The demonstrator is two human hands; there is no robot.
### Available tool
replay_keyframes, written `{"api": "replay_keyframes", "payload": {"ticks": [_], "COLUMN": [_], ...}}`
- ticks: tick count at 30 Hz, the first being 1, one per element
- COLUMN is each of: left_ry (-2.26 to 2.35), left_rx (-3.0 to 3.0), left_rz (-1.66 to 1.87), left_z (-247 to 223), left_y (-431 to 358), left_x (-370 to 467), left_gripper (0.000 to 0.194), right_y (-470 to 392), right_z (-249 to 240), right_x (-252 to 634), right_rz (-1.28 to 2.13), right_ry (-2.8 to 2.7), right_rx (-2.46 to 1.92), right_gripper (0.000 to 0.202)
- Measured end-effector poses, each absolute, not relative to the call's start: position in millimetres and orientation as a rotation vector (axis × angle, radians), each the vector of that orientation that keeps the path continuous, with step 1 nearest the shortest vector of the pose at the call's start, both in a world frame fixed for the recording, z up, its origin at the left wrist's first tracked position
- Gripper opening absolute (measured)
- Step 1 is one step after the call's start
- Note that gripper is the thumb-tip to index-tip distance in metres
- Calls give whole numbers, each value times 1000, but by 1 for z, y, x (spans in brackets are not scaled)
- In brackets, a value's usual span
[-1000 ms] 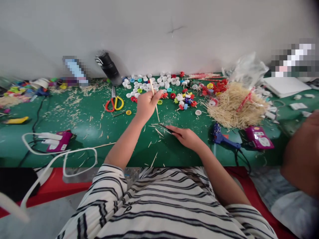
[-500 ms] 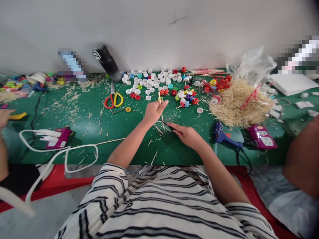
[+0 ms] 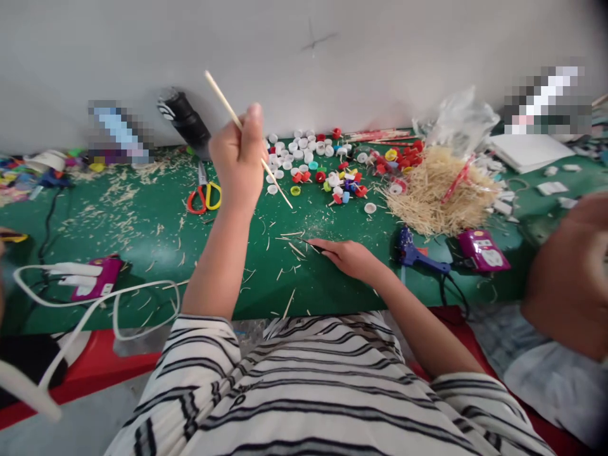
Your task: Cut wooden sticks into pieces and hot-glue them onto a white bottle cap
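Note:
My left hand (image 3: 239, 166) is raised above the table, its fingers closed round a thin wooden stick (image 3: 221, 96). The stick slants, one end up against the wall and its narrower tip down to the right. Lower on the right, my right hand (image 3: 352, 258) grips a small dark knife (image 3: 313, 246), whose blade points left close to the tabletop. Most of the knife's handle is hidden by my fingers. Pale wood shavings (image 3: 295, 249) lie scattered beside the blade. Behind my left hand are white bottle caps (image 3: 297, 154), and coloured caps (image 3: 349, 184) with short sticks lie to their right.
Scissors (image 3: 204, 197) and a black bottle (image 3: 183, 120) are at the left rear. A blue glue gun (image 3: 420, 254), a purple box (image 3: 483, 249) and a straw-like heap (image 3: 441, 196) occupy the right. White cable (image 3: 121, 294) loops at left. Another person's arm (image 3: 567, 285) is at right.
My left hand has lifted the stick up and left, away from the knife. The knife in my right hand stays low over the table. The view has shifted slightly.

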State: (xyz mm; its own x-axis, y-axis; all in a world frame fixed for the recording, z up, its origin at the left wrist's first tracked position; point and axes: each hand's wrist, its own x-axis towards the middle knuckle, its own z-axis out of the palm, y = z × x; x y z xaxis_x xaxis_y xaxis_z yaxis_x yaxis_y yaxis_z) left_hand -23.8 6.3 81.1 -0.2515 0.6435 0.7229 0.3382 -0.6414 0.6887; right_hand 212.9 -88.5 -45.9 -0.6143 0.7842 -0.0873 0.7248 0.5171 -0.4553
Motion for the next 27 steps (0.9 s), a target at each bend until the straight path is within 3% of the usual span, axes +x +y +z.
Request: {"api": "replay_keyframes", "payload": {"ticks": [4,14,27], "left_ry": [1226,1390,1392], "left_rx": [1942,1941,1888], "left_rz": [1904,1366,1356], "left_z": [94,-14,-21], "left_y": [-5,-14,-24], "left_x": [-31,-2,8], "left_gripper": [64,64,66], "right_y": [-88,-94,-94], "right_z": [-50,-55,-55], "right_x": [220,225,223], "right_rz": [788,846,819], "right_ry": [-2515,-2389,-2353], "right_rx": [-1231,-1056,-1113], "right_gripper": [52,47,48]}}
